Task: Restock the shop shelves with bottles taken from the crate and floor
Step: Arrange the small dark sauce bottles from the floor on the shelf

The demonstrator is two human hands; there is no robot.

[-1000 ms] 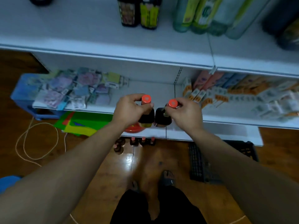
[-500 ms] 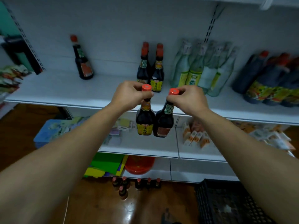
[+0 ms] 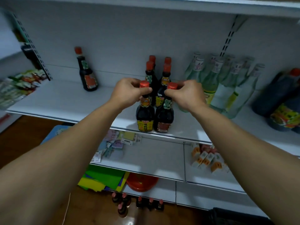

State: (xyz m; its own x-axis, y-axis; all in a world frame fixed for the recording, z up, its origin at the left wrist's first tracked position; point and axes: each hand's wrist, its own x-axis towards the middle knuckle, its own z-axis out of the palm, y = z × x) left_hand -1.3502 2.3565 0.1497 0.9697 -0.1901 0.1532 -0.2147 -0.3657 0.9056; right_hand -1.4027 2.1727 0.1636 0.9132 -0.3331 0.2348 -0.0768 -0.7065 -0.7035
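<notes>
Two dark sauce bottles with red caps stand side by side at the front edge of the white middle shelf (image 3: 68,101). My left hand (image 3: 128,93) grips the neck of the left bottle (image 3: 145,117), which has a yellow label. My right hand (image 3: 186,95) grips the neck of the right bottle (image 3: 164,118), which has a red label. Right behind them stand several matching bottles (image 3: 151,73). Several more red-capped bottles (image 3: 138,202) stand on the wooden floor below. A corner of the black crate (image 3: 235,216) shows at the bottom right.
A lone dark bottle (image 3: 86,75) stands further left on the same shelf. Clear green-labelled bottles (image 3: 224,88) and large dark jugs (image 3: 280,103) fill its right side. Lower shelves hold small packets (image 3: 116,140) and cartons (image 3: 206,159). A red basin (image 3: 141,182) sits on the lowest shelf.
Both hands have lifted the two bottles from near the floor up and forward onto the front of the middle shelf, in front of the matching bottles. My view rose with them.
</notes>
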